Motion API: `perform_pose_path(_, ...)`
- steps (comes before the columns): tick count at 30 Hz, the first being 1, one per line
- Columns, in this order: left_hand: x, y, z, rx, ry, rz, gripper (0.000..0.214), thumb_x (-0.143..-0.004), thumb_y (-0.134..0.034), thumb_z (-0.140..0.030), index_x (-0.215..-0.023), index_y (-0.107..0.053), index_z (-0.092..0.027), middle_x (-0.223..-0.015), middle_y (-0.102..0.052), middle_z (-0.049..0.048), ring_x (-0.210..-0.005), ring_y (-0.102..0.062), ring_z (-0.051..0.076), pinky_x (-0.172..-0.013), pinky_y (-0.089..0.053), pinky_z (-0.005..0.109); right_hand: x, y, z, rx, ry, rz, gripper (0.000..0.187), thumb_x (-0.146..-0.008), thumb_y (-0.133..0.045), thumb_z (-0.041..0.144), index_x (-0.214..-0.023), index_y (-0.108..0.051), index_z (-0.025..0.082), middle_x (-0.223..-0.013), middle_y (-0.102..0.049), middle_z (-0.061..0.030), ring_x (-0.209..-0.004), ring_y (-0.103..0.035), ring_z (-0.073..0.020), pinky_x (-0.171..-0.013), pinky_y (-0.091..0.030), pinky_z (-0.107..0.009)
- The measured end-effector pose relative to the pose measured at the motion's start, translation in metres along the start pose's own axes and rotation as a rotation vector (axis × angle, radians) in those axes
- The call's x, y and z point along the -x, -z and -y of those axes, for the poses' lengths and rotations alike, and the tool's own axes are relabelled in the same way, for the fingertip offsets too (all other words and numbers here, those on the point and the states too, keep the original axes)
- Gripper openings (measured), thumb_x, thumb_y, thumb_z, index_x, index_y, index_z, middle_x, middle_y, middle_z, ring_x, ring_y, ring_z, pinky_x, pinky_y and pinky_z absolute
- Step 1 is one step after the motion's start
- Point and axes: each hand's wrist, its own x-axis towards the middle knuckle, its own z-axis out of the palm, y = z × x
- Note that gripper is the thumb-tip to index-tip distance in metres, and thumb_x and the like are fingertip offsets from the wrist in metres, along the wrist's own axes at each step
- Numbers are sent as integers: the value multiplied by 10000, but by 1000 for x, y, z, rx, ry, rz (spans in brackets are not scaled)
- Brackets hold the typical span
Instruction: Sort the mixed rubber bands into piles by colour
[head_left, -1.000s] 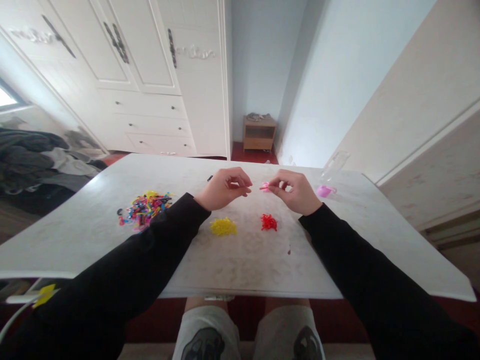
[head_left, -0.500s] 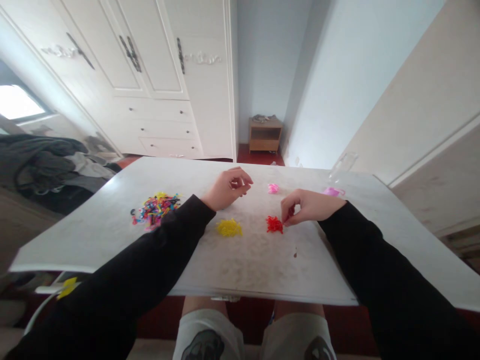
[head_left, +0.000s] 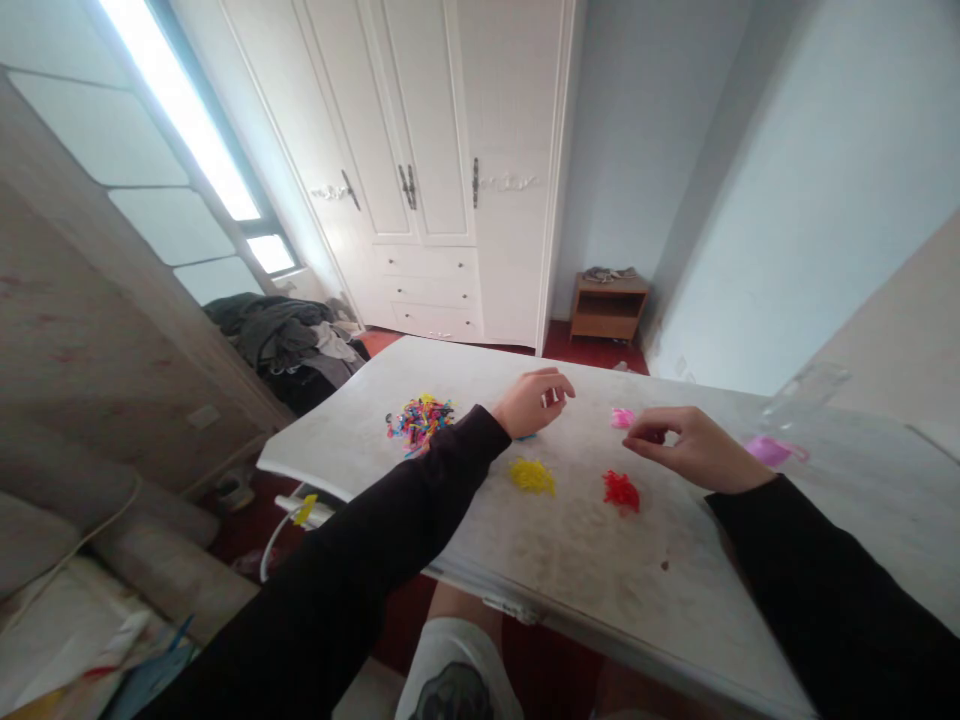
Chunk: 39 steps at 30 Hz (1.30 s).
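Left hand loosely curled, gap showing; right hand narrowly pinched, contents unclear. Pink pile just beyond right fingertips; red pile nearer the body; yellow pile below left hand. Left of it, sizeable mixed heap remains unseparated.

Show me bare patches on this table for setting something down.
A broad bare patch of the table lies between its near edge and the yellow pile and red pile, with a dark speck at right. Another separates the multicoloured pile from the far edge. It is crowded around the right hand, beside the pink pile and behind the red pile.
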Motion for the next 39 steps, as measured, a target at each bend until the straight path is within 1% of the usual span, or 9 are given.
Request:
perform_pose_path(4,0,7,-1,-74,76,-103,245,-735,-589,-12,-902,-699,-152,-854,-639,40,-644,-571,96,-627,-486,223,-2,-2,-5,99,72,-169,400,-926,-594,491,-669,-659,192,-633,-604,-34,-601,-504,-172,-604,-399,-324)
perform_pose_path(9,6,31,-2,-178,223,-258,290,-715,-590,-29,-956,-697,-150,-826,-678,38,-678,-606,118,-633,-492,220,-2,-1,-10,120,94,-220,393,-922,-566,450,-627,-625,197,-610,-599,-31,-594,-514,-175,-595,-389,-321)
perform_pose_path(13,27,81,3,-381,455,-199,273,-752,-614,-114,-1000,-721,-156,-875,-725,39,-749,-651,137,-718,-505,239,-2,-2,-11,134,102,-234,371,-915,-566,433,-638,-646,200,-639,-640,-43,-594,-524,-179,-599,-385,-323)
perform_pose_path(17,58,143,15,-515,624,-181,136,-733,-676,-200,-828,-750,-137,-806,-736,67,-721,-628,169,-697,-475,273,-3,-4,-12,170,87,-232,378,-923,-550,423,-650,-674,194,-651,-662,-57,-598,-534,-185,-603,-366,-330)
perform_pose_path(20,80,172,26,-556,742,-105,165,-707,-730,-310,-686,-748,-147,-645,-694,40,-664,-602,167,-639,-438,268,-4,-6,-13,176,79,-228,376,-922,-556,427,-663,-688,188,-660,-672,-63,-613,-545,-190,-609,-358,-331)
perform_pose_path(22,90,178,32,-546,810,-23,250,-665,-769,-402,-628,-747,-155,-535,-635,10,-593,-568,151,-580,-404,258,-4,-7,-13,172,81,-220,369,-919,-561,429,-670,-689,189,-662,-673,-62,-621,-548,-194,-615,-357,-332)
perform_pose_path(26,100,172,41,-507,877,77,312,-637,-778,-471,-662,-779,-160,-491,-605,-8,-533,-523,127,-514,-366,237,-4,-7,-13,172,85,-217,372,-918,-556,425,-647,-659,193,-649,-662,-56,-622,-550,-195,-619,-359,-333)
perform_pose_path(31,99,169,44,-509,868,118,216,-666,-739,-354,-703,-791,-148,-553,-657,14,-554,-545,131,-533,-395,235,-3,-6,-12,178,73,-223,351,-914,-560,404,-649,-649,191,-664,-670,-62,-633,-565,-198,-626,-367,-333)
perform_pose_path(39,96,183,46,-553,779,121,239,-702,-692,-366,-747,-796,-156,-667,-717,33,-646,-606,156,-622,-418,259,-3,-6,-13,187,81,-200,326,-912,-564,373,-652,-651,196,-683,-672,-61,-634,-550,-194,-628,-356,-333)
